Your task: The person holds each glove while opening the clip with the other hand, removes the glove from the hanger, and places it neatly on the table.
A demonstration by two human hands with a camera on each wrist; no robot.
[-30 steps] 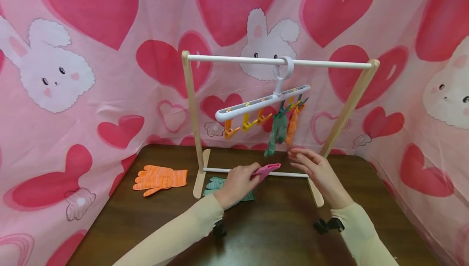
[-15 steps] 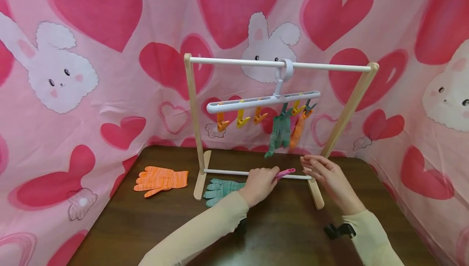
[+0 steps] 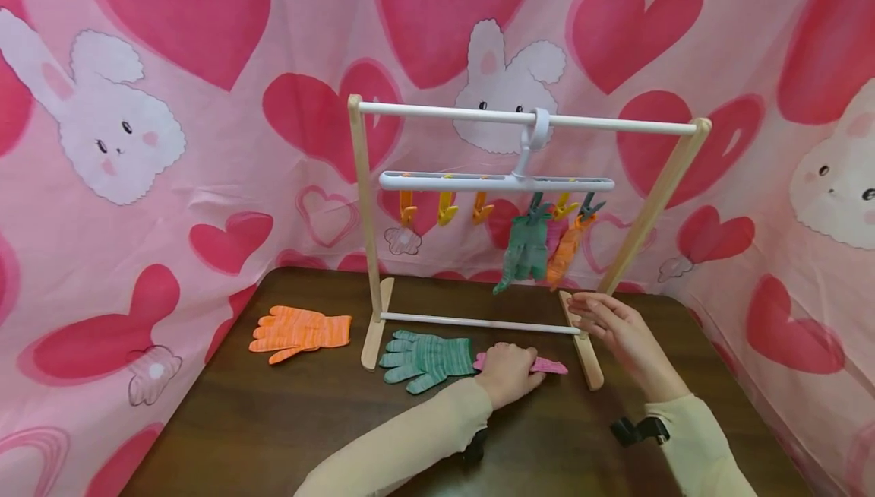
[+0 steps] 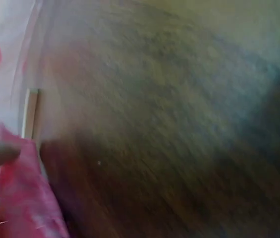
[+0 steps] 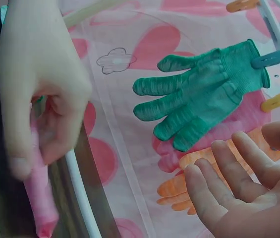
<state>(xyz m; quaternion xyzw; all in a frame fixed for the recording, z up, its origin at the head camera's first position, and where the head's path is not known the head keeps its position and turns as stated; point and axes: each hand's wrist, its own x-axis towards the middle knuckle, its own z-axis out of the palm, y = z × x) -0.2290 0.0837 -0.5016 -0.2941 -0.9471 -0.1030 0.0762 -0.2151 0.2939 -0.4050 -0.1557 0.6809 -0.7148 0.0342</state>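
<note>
Looks half done in the head view, with three gloves hung at right on the hanger, leaving loose orange glove, loose green glove and, farther right, pink glove at the counter. In the left wrist view, shows the last blurred. In the right wrist view, pinches it in fingers of left hand, spreading those of right hand loosely.

Pink glove (partly covered), edge-on, beside green glove

The person's left hand and right hand are bare, the long sleeves cream, the wrist cameras black.
</note>
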